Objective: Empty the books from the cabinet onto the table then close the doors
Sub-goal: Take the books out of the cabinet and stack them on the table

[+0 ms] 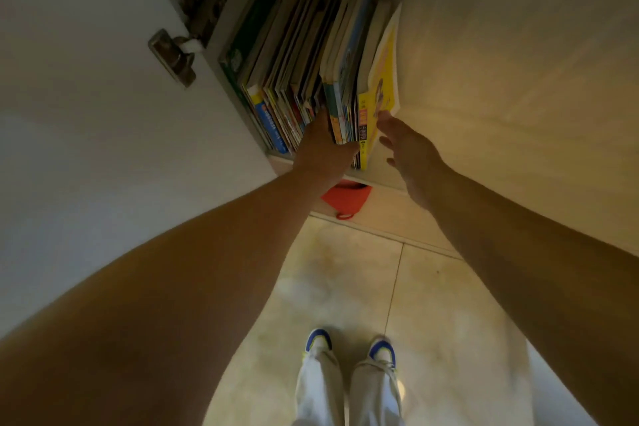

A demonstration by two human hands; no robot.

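You see a dim picture with a warm yellow tint. The brightest spot is the floor (432,304), where soft light falls. The door (69,114) on the left looks grey and shaded. Your arms look dark and big near the bottom corners, because the wide lens stretches things at the edges. Straight lines bend near the sides. The books (311,73) sit in shadow, and their far ends are dark. Everything is a little soft and fuzzy. Your right hand (408,152) is slightly blurred. No hard glare shows anywhere.
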